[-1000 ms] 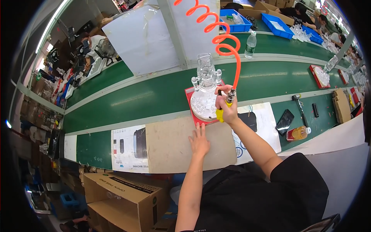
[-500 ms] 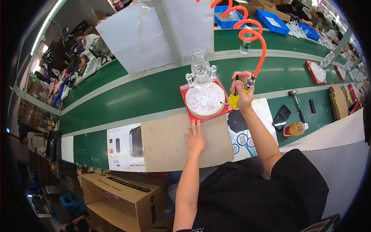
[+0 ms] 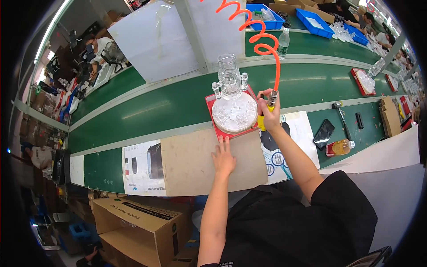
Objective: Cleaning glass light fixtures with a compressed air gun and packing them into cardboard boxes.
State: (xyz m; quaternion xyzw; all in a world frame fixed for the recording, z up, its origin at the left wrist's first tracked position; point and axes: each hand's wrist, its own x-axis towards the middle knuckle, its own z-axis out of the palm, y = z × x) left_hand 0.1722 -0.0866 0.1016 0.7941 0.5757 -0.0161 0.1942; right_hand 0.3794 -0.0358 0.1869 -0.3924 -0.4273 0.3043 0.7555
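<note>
A red square tray (image 3: 217, 132) sits at the belt's near edge, with a round white disc (image 3: 231, 127) on it. Clear plastic parts (image 3: 235, 111) lie on the disc, and a clear plastic assembly (image 3: 229, 78) of stacked cylinders stands at its far side. My left hand (image 3: 223, 159) lies with fingers spread, its fingertips at the tray's near edge. In my right hand (image 3: 270, 116) is a yellow air blow gun (image 3: 262, 123), held close to the disc's right side. An orange coiled hose (image 3: 278, 73) runs up from it. The gun's nozzle tip is hard to make out.
Brown cardboard (image 3: 207, 167) covers the bench in front of me. To the right are a phone (image 3: 323, 133), a drink bottle (image 3: 340, 147) and a hammer (image 3: 340, 115). Another red tray (image 3: 362, 84) stands farther along the green belt (image 3: 164, 102). An open carton (image 3: 133, 222) sits below left.
My right hand has moved left and slightly nearer to me with the blow gun, closer to the disc. The hose swung left with it. My left hand stays at the tray.
</note>
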